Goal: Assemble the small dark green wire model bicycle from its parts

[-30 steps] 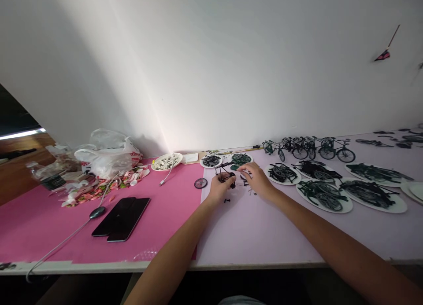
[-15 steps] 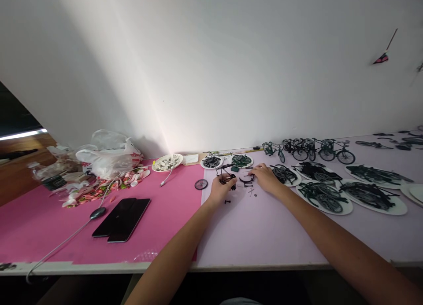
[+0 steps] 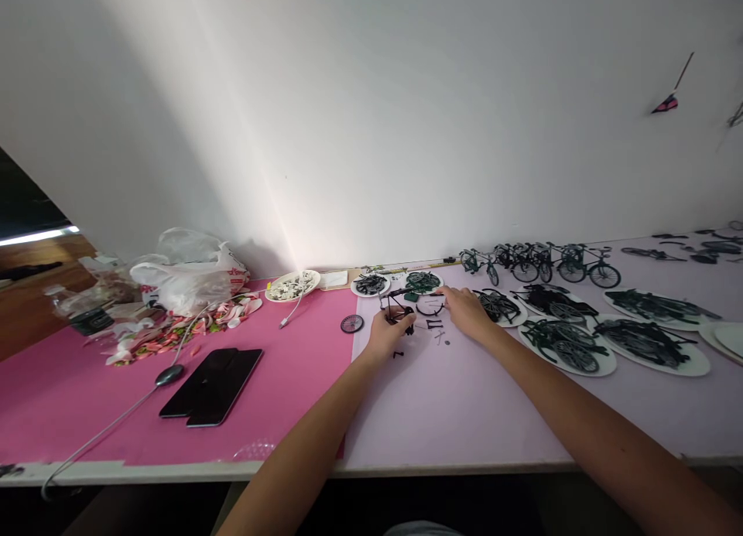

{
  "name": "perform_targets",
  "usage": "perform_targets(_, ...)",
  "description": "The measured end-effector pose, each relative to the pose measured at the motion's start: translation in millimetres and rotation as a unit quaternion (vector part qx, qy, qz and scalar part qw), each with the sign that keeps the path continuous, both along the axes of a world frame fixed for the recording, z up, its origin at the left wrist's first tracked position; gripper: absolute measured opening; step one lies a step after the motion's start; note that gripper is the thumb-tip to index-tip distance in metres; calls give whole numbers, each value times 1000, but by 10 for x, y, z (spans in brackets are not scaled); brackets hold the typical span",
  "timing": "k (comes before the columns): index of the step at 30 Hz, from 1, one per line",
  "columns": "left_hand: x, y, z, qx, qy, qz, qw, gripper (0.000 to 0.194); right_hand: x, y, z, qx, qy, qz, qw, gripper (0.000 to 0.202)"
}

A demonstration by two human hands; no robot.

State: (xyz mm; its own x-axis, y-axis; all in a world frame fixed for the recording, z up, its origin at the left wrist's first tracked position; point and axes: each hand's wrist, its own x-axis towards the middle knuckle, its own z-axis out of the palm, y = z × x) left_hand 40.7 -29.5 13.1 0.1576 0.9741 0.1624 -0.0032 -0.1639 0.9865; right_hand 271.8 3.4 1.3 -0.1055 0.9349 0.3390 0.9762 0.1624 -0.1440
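Note:
My left hand is closed around a dark toy bicycle frame, held just over the pale lilac sheet. To its right, my right hand has its fingers drawn together above a curved black mudguard. Whatever sits at those fingertips is too small to make out. Between the hands lie a small black bracket, a thin grey piece and a tiny disc. A little black part rests below my left hand, and a loose spoked wheel lies to the left.
Plates of bicycle parts spread to the right, with assembled toy bicycles standing behind them. On the pink sheet are two dark tablets or phones, a cable, a plastic bag and a plate of white pieces.
My right hand has shifted slightly back and left, its fingertips leaving the mudguard's end for a spot above it. My left hand keeps the frame in nearly the same place.

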Motion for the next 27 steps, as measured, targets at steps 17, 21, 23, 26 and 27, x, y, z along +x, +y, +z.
perform_targets(17, -3, 53, -79, 32, 18, 19, 999, 40, -136, -17, 56, 236, 303, 170, 908, 15)
perform_targets(21, -17, 58, -88, 51, 42, 35, 997, 36, -326, -134, 75, 248, 335, 191, 889, 8)
perform_targets(23, -25, 52, -81, 56, 52, 45, 996, 35, -393, -182, 84, 249, 342, 213, 881, 8)
perform_targets(26, -34, 50, -75, 67, 61, 55, 994, 34, -455, -237, 93, 256, 352, 219, 873, 8)
perform_targets(27, -36, 53, -77, 71, 63, 58, 994, 34, -469, -251, 94, 259, 355, 217, 872, 8)
